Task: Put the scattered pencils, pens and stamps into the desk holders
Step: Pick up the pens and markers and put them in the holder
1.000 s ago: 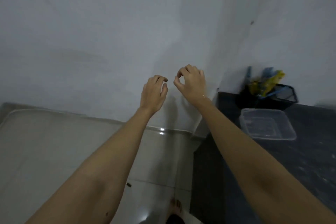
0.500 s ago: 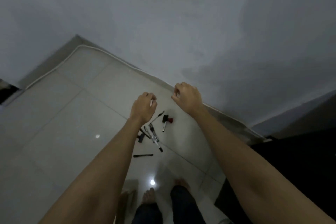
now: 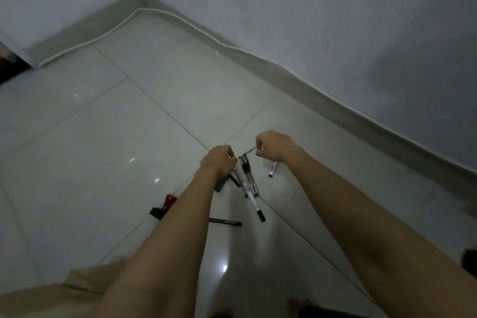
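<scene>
Reaching over the tiled floor, the left hand and right hand are both curled; whether either grasps anything cannot be told. Scattered pens lie just below and between them, a red-handled stamp beside the left forearm.

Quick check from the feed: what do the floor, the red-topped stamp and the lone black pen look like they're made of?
Floor: glazed ceramic or porcelain tile, judging by grout lines and sharp light reflections.
Red-topped stamp: looks like plastic, a glossy red knob on a matte black base; partly hidden by the left forearm.
Black pen: probably plastic, dark and fairly matte; too small to be sure.
</scene>
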